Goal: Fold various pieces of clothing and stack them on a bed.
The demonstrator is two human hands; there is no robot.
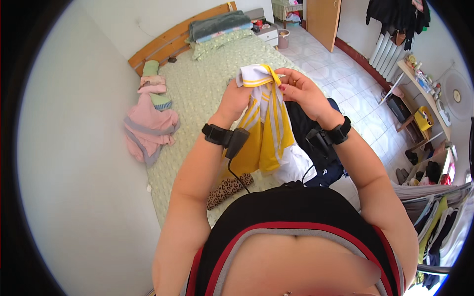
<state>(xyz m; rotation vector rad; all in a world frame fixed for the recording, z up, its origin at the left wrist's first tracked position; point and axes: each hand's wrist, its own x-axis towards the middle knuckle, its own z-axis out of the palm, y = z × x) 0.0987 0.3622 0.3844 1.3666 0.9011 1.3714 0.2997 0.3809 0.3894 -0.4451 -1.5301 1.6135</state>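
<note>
Above the bed hangs a yellow-and-white striped garment (269, 140) with its white, yellow-edged collar (255, 76) uppermost. My left hand (236, 98) grips it just below the collar's left end. On the other side, my right hand (305, 90) pinches the collar's yellow edge between thumb and fingers. Dark clothing (326, 162) and a white cloth (296, 164) lie behind and below the garment, partly hidden by it. A rolled leopard-print cloth (229, 190) rests on the bed near my body.
The bed (192, 137) has a pale green patterned cover and meets the wall on the left. A pink-and-grey garment (150, 125) lies along that side. Folded bedding (220, 27) is stacked by the wooden headboard (166, 40). A shelf (426, 92) and clothes rack (437, 225) stand right.
</note>
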